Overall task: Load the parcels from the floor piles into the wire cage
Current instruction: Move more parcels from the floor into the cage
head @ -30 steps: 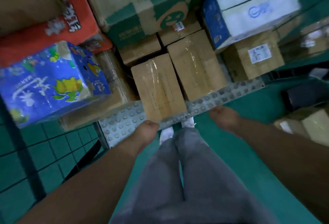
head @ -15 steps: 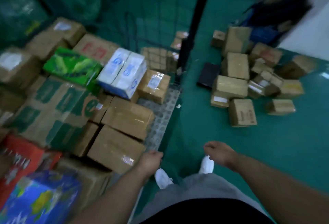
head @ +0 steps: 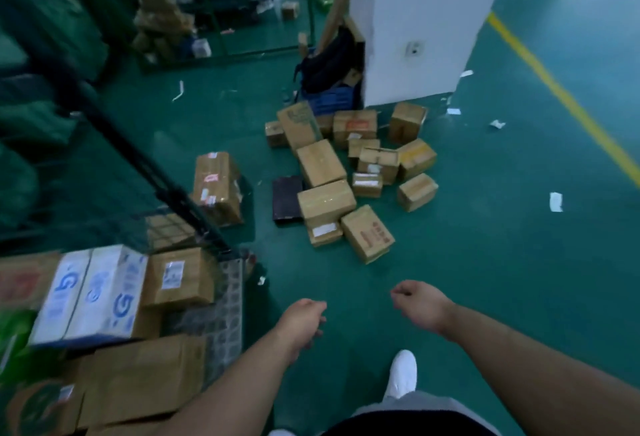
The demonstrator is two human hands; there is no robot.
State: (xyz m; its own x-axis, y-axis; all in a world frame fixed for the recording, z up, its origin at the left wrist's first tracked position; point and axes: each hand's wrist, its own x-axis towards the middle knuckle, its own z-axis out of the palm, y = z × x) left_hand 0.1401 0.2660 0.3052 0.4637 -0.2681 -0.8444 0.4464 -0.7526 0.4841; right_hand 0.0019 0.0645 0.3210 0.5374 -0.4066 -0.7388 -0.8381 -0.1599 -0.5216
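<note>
A pile of brown cardboard parcels (head: 346, 172) lies on the green floor ahead of me, by a white pillar. The wire cage (head: 180, 207) stands at my left, with brown boxes (head: 145, 376) and a white-and-blue carton (head: 93, 297) stacked on its studded metal base (head: 225, 300). A lone taped parcel (head: 216, 186) stands just beyond the cage's dark corner post. My left hand (head: 303, 323) hangs empty near the cage's edge, fingers loosely curled. My right hand (head: 419, 304) is also empty, loosely curled above the floor.
The white pillar (head: 415, 20) rises behind the pile, with a dark backpack (head: 329, 61) and blue crate at its foot. A yellow floor line (head: 561, 96) runs at the right. Paper scraps (head: 556, 201) dot the floor. More cages and boxes stand far back left.
My view has swung from looking down into the cage to facing the floor pile. Both hands have left the cage's edge and hang empty; I have stepped toward the pile.
</note>
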